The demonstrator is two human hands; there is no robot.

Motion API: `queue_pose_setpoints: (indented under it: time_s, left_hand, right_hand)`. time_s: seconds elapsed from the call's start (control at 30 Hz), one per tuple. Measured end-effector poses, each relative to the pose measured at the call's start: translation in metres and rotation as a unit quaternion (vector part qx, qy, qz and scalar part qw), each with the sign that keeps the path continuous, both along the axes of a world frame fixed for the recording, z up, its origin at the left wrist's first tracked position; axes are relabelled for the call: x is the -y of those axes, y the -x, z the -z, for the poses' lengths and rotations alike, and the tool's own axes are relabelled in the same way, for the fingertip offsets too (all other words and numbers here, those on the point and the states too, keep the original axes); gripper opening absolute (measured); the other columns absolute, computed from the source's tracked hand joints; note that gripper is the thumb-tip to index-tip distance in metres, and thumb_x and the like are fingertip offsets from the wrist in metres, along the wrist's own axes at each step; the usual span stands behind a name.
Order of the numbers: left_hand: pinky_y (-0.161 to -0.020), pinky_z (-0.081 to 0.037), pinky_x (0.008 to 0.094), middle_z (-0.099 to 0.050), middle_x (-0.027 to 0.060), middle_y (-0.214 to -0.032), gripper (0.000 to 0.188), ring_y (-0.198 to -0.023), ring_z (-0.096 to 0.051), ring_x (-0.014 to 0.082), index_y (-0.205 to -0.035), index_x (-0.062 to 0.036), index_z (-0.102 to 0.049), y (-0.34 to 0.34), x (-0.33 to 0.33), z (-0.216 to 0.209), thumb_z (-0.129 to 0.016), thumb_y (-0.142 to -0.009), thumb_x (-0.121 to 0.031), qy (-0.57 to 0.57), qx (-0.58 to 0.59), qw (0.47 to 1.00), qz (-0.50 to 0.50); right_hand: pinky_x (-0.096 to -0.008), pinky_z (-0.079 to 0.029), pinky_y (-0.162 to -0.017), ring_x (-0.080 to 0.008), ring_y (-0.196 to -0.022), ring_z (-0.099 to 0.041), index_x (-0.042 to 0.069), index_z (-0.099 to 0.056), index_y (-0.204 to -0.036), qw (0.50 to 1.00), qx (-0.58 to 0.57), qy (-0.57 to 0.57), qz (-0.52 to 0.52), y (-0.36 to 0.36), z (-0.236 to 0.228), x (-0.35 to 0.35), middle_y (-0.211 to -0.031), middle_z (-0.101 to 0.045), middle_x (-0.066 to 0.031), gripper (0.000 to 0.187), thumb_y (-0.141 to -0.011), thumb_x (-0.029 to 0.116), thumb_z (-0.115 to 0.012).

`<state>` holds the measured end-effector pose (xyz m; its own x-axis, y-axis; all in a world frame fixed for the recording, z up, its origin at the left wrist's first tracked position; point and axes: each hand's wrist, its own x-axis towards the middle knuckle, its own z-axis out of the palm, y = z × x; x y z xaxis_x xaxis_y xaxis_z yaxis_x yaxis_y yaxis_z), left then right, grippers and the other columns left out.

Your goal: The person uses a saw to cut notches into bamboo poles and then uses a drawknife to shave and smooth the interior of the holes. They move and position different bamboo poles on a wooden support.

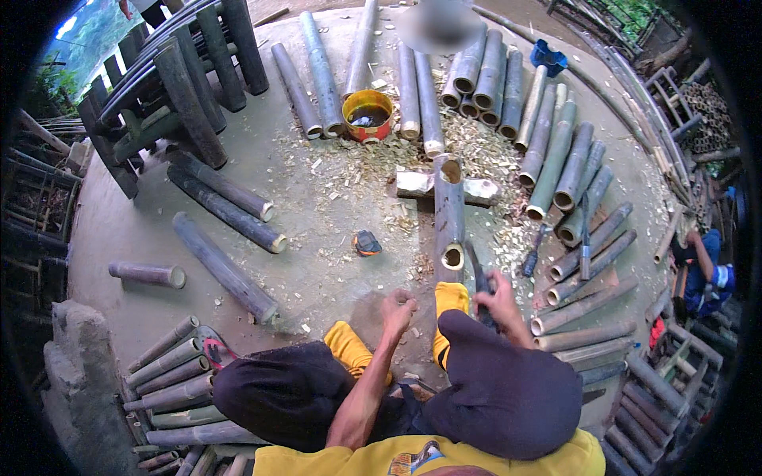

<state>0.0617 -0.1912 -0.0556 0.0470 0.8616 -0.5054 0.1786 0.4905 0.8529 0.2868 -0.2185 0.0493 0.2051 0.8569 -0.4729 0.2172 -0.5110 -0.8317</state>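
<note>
A grey bamboo tube (448,194) with two oval openings cut into it runs away from me. It rests across a pale wooden block (413,183), and my right foot in a yellow sock (452,297) is against its near end. Just right of the tube, my right hand (502,301) is closed on a dark, long-bladed tool (478,274) whose exact kind is unclear. My left hand (399,309) hovers left of the yellow sock with fingers curled; whether anything small is in it does not show.
Wood chips surround a red-yellow bucket (367,117) of dark liquid. An orange-and-black tape measure (366,243) lies ahead. Bamboo tubes (567,170) fan out on the right, near a chisel-like tool (585,246). More tubes (225,266) lie left; another person (708,270) sits far right.
</note>
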Motion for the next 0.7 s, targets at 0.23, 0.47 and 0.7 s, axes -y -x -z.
queue_pose_setpoints:
  time_s: [0.23, 0.47, 0.7]
  left_hand:
    - [-0.053, -0.047, 0.0239, -0.061, 0.0060, -0.071, 0.012, -0.061, -0.058, 0.0121, -0.083, 0.0001, -0.060, 0.005, -0.019, 0.025, -0.059, -0.073, -0.007, 0.001, -0.042, 0.999, -0.015]
    - [-0.063, -0.049, 0.0297, -0.064, 0.0097, -0.070, 0.017, -0.065, -0.062, 0.0163, -0.079, 0.0000, -0.063, -0.004, -0.051, 0.006, -0.060, -0.070, -0.014, 0.018, -0.063, 0.998, 0.009]
    - [-0.058, -0.048, 0.0272, -0.064, 0.0075, -0.070, 0.018, -0.061, -0.060, 0.0134, -0.083, -0.0006, -0.061, -0.007, -0.070, 0.011, -0.060, -0.072, -0.015, 0.002, -0.079, 0.997, 0.005]
  right_hand:
    - [-0.0289, -0.046, -0.046, -0.0181, -0.055, -0.057, 0.006, -0.037, -0.121, 0.986, -0.104, -0.086, -0.099, 0.025, -0.036, -0.170, -0.077, -0.057, -0.0110, 0.057, -0.076, 0.026, -0.066]
    - [-0.0432, -0.048, -0.067, -0.0372, -0.073, -0.061, 0.000, -0.051, -0.097, 0.925, 0.185, -0.240, -0.230, 0.032, -0.020, -0.358, -0.079, -0.061, -0.0223, 0.046, -0.062, 0.024, -0.067]
    - [-0.0423, -0.050, -0.074, -0.0353, -0.080, -0.063, 0.002, -0.063, -0.092, 0.820, 0.377, -0.238, -0.359, 0.065, 0.027, -0.473, -0.084, -0.063, -0.0225, 0.034, -0.063, 0.020, -0.065]
